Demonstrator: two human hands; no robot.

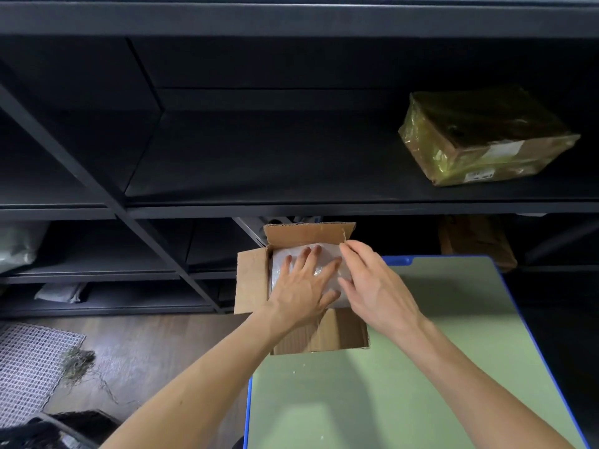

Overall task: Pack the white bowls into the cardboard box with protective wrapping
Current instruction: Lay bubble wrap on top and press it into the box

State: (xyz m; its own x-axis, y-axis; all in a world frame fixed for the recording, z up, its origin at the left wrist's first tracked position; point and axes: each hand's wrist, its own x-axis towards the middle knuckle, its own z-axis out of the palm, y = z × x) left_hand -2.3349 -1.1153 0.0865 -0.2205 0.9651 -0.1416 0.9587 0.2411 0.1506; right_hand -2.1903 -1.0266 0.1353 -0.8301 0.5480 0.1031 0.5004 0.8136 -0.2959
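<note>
An open cardboard box (251, 280) stands at the far left corner of the green table, its flaps spread out. Inside lies a pale bundle of bubble wrap (324, 254) that fills the opening; no bowl shows through it. My left hand (304, 286) lies flat on the wrap with its fingers spread and straight. My right hand (372, 280) reaches over the box's right side, fingers extended onto the right edge of the wrap and hiding the right flap.
The green table (421, 367) has a blue rim. Dark shelving (291, 205) rises behind the box; a taped yellowish parcel (486, 137) sits on its shelf at the right. A patterned mat (29, 367) and dry grass lie on the wooden floor at left.
</note>
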